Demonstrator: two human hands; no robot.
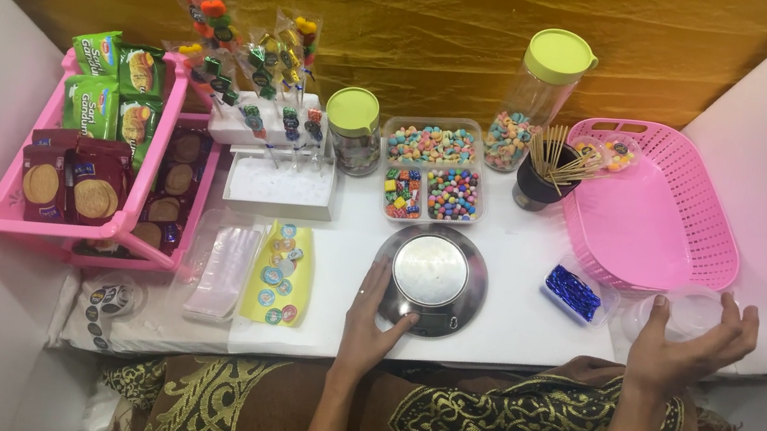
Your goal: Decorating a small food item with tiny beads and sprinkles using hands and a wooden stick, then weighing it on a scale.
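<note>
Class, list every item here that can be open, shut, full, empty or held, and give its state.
Tall jar: lid on, partly filled with candy.
Short jar: lid on.
Pink basket: nearly empty.
Scale: pan empty, left hand touching its edge.
Clear cup: held by right hand, appears empty.
Candy tray: uncovered, filled.
Dark cup: holds sticks.

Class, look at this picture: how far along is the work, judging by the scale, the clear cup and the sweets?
Done: candy skewers stand finished in the white block. In hand: the left hand touches the round scale, and the right hand holds a clear cup, seemingly empty. Left: the scale's plate is bare, and the sweets tray remains full.
</note>
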